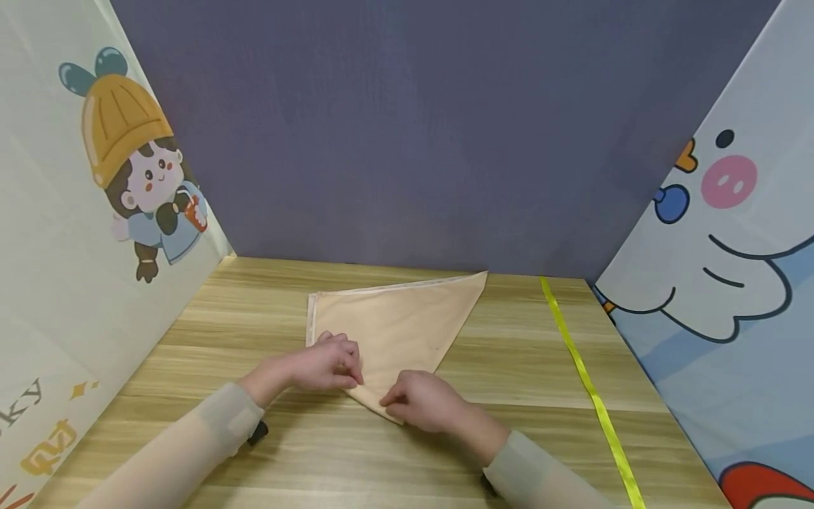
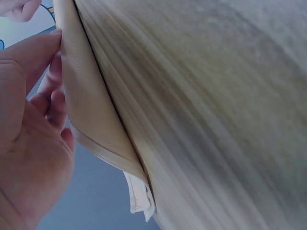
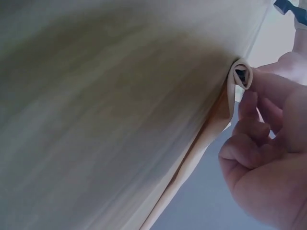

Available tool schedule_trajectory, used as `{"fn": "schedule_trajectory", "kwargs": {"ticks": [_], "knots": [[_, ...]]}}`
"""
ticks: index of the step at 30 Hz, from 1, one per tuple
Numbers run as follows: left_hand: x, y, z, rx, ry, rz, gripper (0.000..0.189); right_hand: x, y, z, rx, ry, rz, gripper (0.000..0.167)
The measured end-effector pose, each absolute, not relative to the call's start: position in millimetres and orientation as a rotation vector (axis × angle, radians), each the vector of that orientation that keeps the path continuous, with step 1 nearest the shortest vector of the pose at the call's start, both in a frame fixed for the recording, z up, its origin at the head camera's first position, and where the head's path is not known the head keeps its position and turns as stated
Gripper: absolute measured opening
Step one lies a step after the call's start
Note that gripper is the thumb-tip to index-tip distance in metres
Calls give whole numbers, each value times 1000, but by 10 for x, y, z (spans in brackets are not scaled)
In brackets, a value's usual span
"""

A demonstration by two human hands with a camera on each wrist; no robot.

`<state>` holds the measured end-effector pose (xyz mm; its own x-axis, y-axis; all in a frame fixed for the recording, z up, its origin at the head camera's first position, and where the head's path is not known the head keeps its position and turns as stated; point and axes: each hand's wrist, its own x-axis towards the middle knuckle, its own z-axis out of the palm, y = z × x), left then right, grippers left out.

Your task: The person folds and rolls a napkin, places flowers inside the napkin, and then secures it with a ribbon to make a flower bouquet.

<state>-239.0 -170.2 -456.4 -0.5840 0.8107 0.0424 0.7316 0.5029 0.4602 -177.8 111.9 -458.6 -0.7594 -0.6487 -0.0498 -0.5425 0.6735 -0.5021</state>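
Note:
A peach cloth [image 1: 400,318], likely a napkin, lies folded on the table with a pale hem along its far and left edges. One corner points to the far right. My left hand [image 1: 327,362] pinches the near edge left of its lowest corner; in the left wrist view the thumb [image 2: 41,50] presses against the folded cloth [image 2: 91,91]. At the near corner, my right hand [image 1: 426,401] holds the same edge between thumb and curled fingers. The right wrist view shows that edge as a small hollow roll [image 3: 243,74] at the fingertips.
The table [image 1: 254,311] has a wood-grain top. A yellow strip [image 1: 591,389] runs down its right side. A dark grey panel [image 1: 413,141] stands behind, and printed panels flank it at left [image 1: 51,212] and right [image 1: 769,297].

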Motion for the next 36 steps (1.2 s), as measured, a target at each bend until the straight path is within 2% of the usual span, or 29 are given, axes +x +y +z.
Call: {"fn": "schedule_trajectory", "kwargs": {"ticks": [7,15,23,31,36], "knots": [[-2441,-1730,-4583,1363,2422,770,12,-1802,1151,-4604,-916,2618,-730,19],[-2413,-1778,-4578,1194,2317,865,25,-1787,1157,-4598,-941,2628,-735,29],[-2419,-1789,-4600,1229,2340,881,17,-1767,1150,-4597,-975,2681,-639,18],[-2468,-1777,-4582,1301,2403,825,13,-1817,1242,-4646,-880,2618,-812,17],[-2481,-1749,-4559,1208,2375,844,10,-1841,1278,-4662,-846,2579,-893,15]]}}
